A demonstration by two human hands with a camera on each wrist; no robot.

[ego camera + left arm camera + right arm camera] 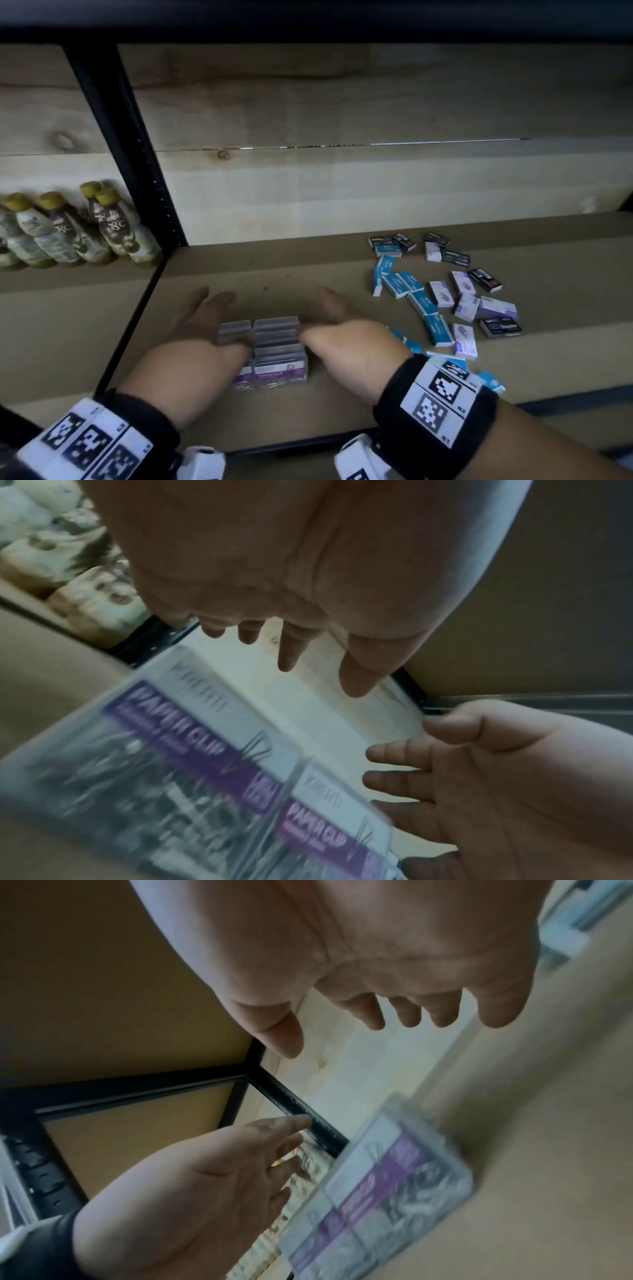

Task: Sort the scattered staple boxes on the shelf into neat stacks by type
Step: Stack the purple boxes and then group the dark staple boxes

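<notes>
A stack of clear plastic boxes (274,346) with purple "paper clip" labels (205,764) stands on the brown shelf (274,274), in two columns. My left hand (202,315) lies flat against the stack's left side and my right hand (342,325) against its right side, fingers straight and pointing towards the back wall. Neither hand holds anything. Whether the palms press the stack I cannot tell. To the right lie scattered small staple boxes: blue ones (397,284), white and purple ones (462,298), black ones (484,279). The wrist views are blurred.
A black upright post (137,154) divides this bay from the left one, where several bottles (78,226) with yellow caps stand. A pale wooden wall (342,188) closes the back. More blue boxes (493,380) lie by my right wrist near the shelf's front edge.
</notes>
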